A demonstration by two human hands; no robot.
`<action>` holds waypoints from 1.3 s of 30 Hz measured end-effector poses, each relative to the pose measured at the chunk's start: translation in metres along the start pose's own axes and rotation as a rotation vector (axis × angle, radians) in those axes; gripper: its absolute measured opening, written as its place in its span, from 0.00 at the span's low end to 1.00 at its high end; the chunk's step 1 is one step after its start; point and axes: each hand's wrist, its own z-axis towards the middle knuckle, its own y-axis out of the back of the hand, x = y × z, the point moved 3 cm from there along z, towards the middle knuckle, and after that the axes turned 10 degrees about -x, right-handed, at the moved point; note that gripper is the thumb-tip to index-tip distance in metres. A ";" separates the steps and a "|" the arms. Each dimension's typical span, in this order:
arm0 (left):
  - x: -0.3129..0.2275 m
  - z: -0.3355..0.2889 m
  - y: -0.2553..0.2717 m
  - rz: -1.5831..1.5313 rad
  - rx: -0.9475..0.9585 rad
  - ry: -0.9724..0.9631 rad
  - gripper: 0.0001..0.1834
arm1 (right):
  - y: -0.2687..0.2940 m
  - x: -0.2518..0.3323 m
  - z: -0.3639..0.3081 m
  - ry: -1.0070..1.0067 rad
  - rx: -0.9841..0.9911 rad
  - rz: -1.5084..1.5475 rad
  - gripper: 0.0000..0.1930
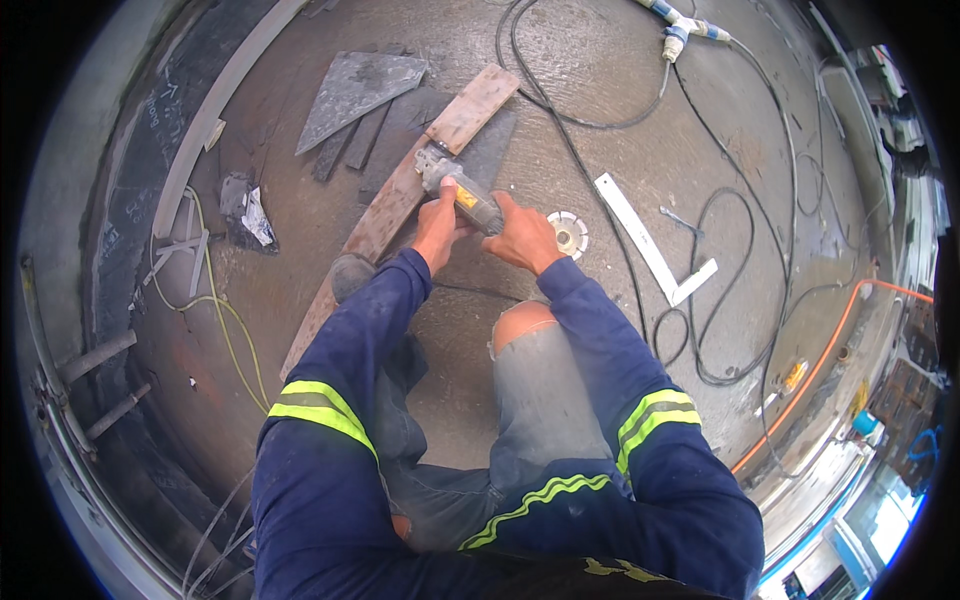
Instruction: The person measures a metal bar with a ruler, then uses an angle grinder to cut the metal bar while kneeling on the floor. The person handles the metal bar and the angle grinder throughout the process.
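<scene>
An angle grinder [467, 197] with a grey head, dark body and yellow label is held in both of my hands. My left hand [436, 232] wraps round its side near the head. My right hand [525, 236] grips the rear end of the body. The grinder's head lies over a long wooden plank [388, 208] that runs from upper right to lower left; whether they touch I cannot tell. A round segmented cutting disc [568, 235] lies on the floor just right of my right hand. Whether a disc is fitted to the grinder is hidden.
Grey stone slabs [352, 92] lie beyond the plank. To the right are a white L-shaped square [645, 245], a small wrench [680, 220] and looping black cables [740, 215]. A cable splitter [684, 30] sits at the top. A yellow-green cord [215, 290] curves at the left, an orange hose [830, 335] at the right.
</scene>
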 end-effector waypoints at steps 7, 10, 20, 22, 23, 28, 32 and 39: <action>0.000 -0.001 0.000 0.021 0.009 -0.006 0.42 | -0.001 -0.001 0.000 0.001 0.002 0.003 0.46; 0.000 -0.002 0.000 0.026 0.007 -0.001 0.42 | -0.001 -0.001 0.000 -0.004 0.012 0.002 0.46; 0.000 -0.005 -0.002 0.029 0.012 -0.006 0.42 | 0.000 -0.001 -0.003 0.001 -0.003 -0.003 0.45; 0.000 -0.004 -0.001 0.029 0.010 -0.004 0.41 | 0.000 0.000 -0.003 0.002 -0.005 -0.002 0.45; 0.001 -0.004 -0.001 0.027 0.008 -0.001 0.41 | 0.001 -0.001 -0.004 0.001 -0.007 -0.006 0.45; 0.000 -0.005 -0.001 0.024 -0.014 0.001 0.42 | 0.000 0.000 -0.004 -0.006 -0.004 0.000 0.44; -0.006 0.000 0.003 0.024 -0.019 -0.014 0.42 | -0.005 0.002 0.003 0.008 -0.019 0.014 0.44; 0.001 -0.001 0.001 0.042 -0.013 -0.002 0.41 | -0.003 -0.003 -0.004 0.005 -0.022 0.030 0.43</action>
